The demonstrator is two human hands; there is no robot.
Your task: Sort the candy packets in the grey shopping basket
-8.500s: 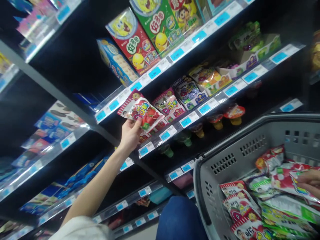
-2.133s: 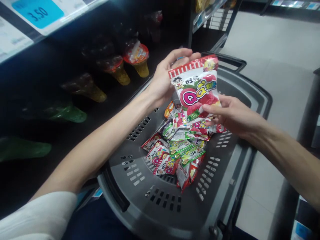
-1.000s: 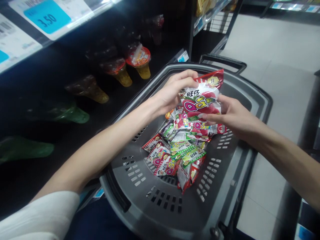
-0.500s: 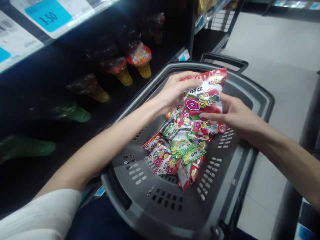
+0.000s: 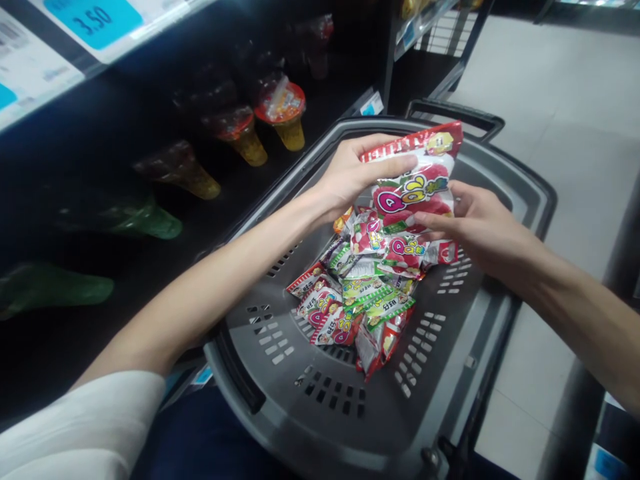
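Observation:
Between my hands is a red and white candy packet [image 5: 417, 190] with "QQ" lettering, held tilted above the far part of a grey basket [image 5: 320, 437]. My left hand [image 5: 363, 170] grips its upper left, thumb across the front and the other fingers behind. At the packet's right edge, my right hand [image 5: 470, 213] is closed on it with the thumb at the lower front. Below lie several smaller packets: a red and white packet [image 5: 337, 327] near the front, a green packet [image 5: 387, 307] beside it, and others heaped towards the back.
On the dark shelf to the left stand several wrapped cups, one an orange-lidded cup [image 5: 287, 110]. Price tags [image 5: 95, 23] line the shelf edge above. A black basket handle [image 5: 457, 117] juts out at the far end. Pale floor tiles [image 5: 540, 140] show on the right.
Both hands have shifted slightly right with the packet, and its top has risen a little. The left thumb lies further across the front. The heap in the basket looks the same.

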